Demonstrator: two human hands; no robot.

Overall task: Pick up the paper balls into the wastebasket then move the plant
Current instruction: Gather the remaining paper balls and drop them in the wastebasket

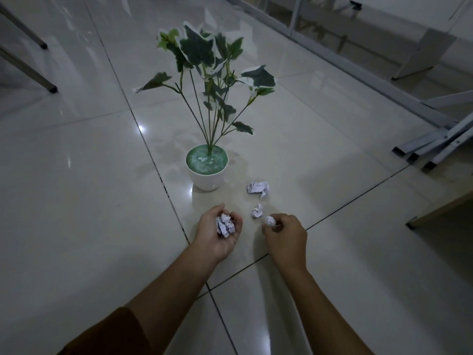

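A green-leaved plant stands upright in a white pot on the tiled floor. My left hand is palm up in front of the pot, cupped around crumpled paper balls. My right hand pinches a small paper ball at its fingertips, low over the floor. Two more paper balls lie loose on the floor: a small one just left of my right fingertips and a larger one to the right of the pot. No wastebasket is in view.
Grey metal frame bars run along the floor at the right, with folded legs jutting in. Dark chair or table legs stand at the upper left. A wooden furniture edge sits at the right.
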